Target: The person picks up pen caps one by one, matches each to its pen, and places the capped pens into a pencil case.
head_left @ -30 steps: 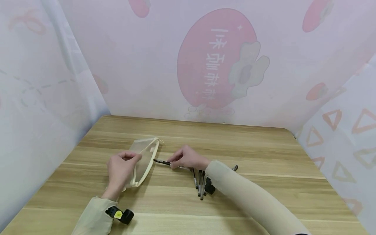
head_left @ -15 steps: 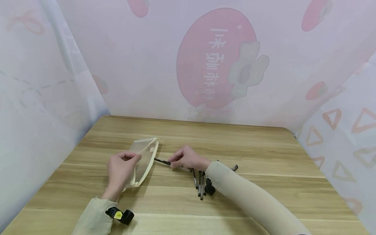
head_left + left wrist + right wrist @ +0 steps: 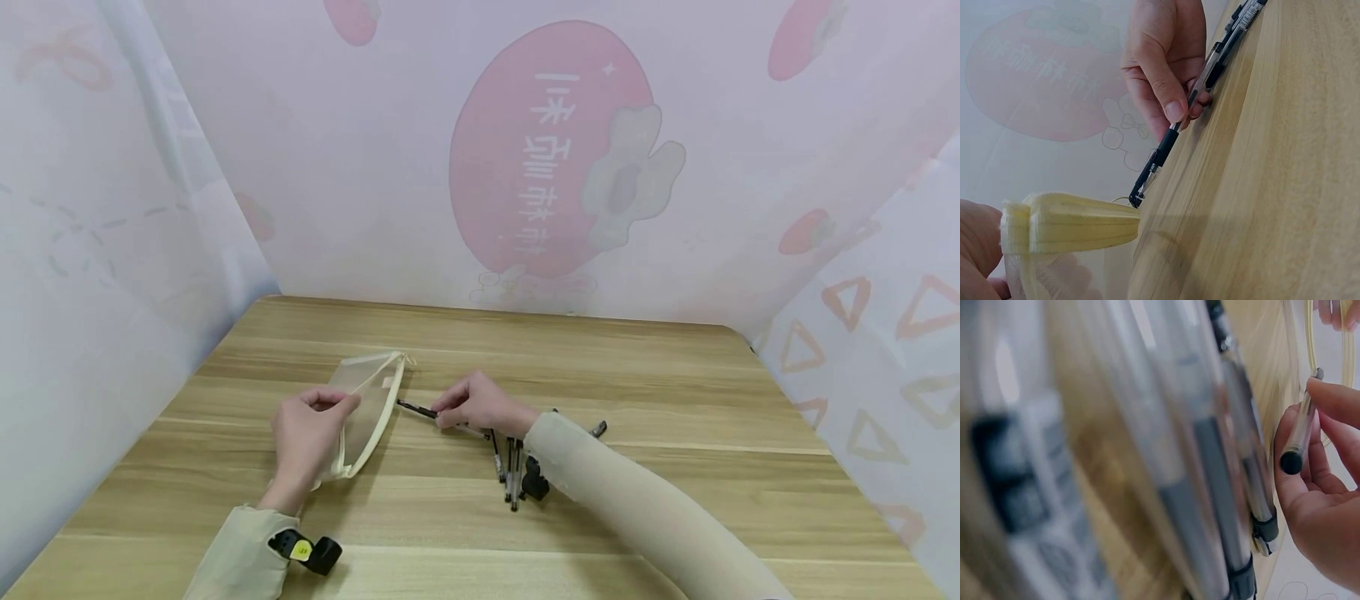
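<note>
A sheer, see-through drawstring pouch (image 3: 385, 415) with a cream rim lies on the left of the table, its mouth facing right. My left hand (image 3: 306, 433) pinches the upper edge of that mouth between thumb and fingers, lifting it apart from the lower edge. My right hand (image 3: 480, 406) grips a gel pen (image 3: 415, 408) with a clear barrel and black cap. The capped end points left, right at the pouch's rim. In the left wrist view the pen's cap (image 3: 1144, 184) shows close beyond the cream rim (image 3: 1085, 225).
Several similar pens (image 3: 513, 479) lie loosely together on the wooden table (image 3: 675, 383), below and partly behind the right wrist. Their clear barrels (image 3: 1210, 456) fill much of the right wrist view. Printed cloth walls (image 3: 360, 167) stand behind and at both sides.
The pen's capped end has shifted slightly right and up, away from the pouch's rim. Both hands stay nearly where they were, and the left keeps its pinch.
</note>
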`<state>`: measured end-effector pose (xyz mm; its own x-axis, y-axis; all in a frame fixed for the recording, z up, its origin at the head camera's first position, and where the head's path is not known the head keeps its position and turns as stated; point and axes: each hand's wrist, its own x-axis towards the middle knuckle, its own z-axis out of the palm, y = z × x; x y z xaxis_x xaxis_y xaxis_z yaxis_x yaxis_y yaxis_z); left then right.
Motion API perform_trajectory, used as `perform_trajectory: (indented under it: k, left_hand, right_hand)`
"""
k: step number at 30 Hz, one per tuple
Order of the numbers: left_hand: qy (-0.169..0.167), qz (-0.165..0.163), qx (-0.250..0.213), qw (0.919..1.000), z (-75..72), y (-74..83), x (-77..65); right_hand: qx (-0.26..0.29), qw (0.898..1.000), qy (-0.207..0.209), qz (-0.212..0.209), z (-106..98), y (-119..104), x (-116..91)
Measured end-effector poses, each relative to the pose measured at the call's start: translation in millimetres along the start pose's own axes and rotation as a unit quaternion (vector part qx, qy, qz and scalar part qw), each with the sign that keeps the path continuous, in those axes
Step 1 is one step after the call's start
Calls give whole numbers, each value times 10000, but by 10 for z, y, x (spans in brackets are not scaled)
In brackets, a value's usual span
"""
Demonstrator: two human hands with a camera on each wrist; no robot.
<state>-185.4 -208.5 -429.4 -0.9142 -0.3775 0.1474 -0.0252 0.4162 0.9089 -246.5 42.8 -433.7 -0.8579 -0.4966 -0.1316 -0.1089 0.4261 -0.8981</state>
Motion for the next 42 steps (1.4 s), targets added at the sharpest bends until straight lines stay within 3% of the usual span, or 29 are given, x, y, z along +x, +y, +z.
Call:
perform_trajectory:
  k: [10,17,21,26,33,38,42]
  left_hand:
    - [0,-88,-50,9999,-3,6,-13]
    - [6,-187,-69,9998,-8,9,-29]
    - [27,-226,-183,9996,1,11,-40]
    - [-27,-331,-326,9989,25,27,-68]
    - [-230,-535,-470,9972,56,56,-127]
    - [-211,-449,-585,9971,95,69,-177]
    - [-177,-281,-674,9972,148,76,-219]
  right_hand:
    - [87,9991,288,284,35,-9,-49]
    - [952,9909,746,591,79,-20,-144]
    - [1700,9743,1175,893,137,-99,-225]
    - [2653,9427,1661,1159,267,-220,-302]
    - [3711,9013,1990,1012,504,-306,-308]
    - [4161,8764,2259,881,644,-372,-260]
    - [4304,8671,2357,856,735,-403,-219]
